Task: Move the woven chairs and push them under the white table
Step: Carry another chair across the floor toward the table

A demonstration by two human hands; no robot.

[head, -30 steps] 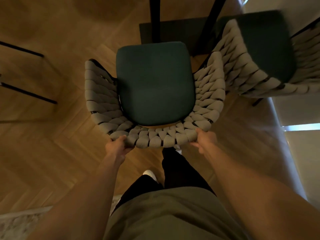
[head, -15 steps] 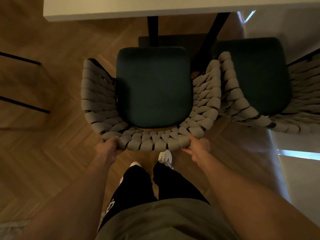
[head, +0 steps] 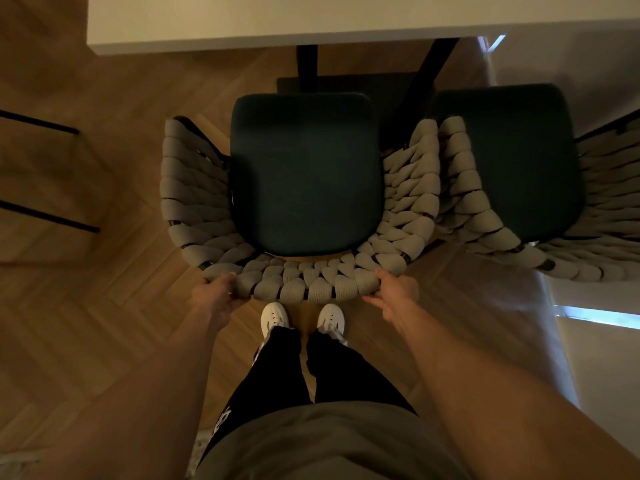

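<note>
A person is standing behind a woven chair (head: 304,174) with a dark green seat. The left hand (head: 216,296) is holding the chair's woven back at 7 o'clock, its grip curled around the rim. The right hand (head: 394,292) is holding the back at 5 o'clock, grip curled around it too. The white worktop (head: 311,19) is sitting at 12 o'clock, just past the seat's front edge. A second woven chair (head: 512,188) is standing at 3 o'clock, touching the first.
</note>
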